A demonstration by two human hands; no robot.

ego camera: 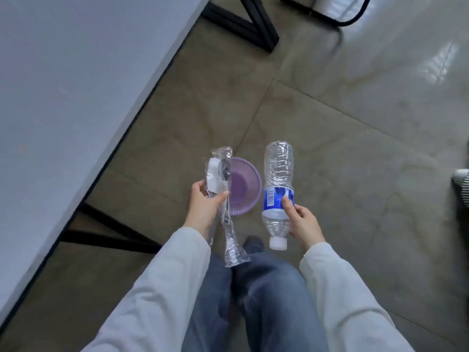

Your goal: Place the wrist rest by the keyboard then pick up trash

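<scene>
My left hand (204,203) grips a clear plastic wrapper (220,179) with a white slip and a spoon-like utensil inside; its crumpled tail hangs down past my wrist. My right hand (300,217) holds a crushed clear plastic bottle (278,179) by its blue label, white cap pointing toward me. Both are held above the floor, on either side of a small purple basket (245,189) that stands on the floor below them. No wrist rest or keyboard is in view.
A white table (63,97) fills the left side, with its black metal frame legs (243,24) on the tiled floor. A chair base (340,11) stands at the top right. A shoe (460,176) shows at the right edge. My jeans-clad legs are below.
</scene>
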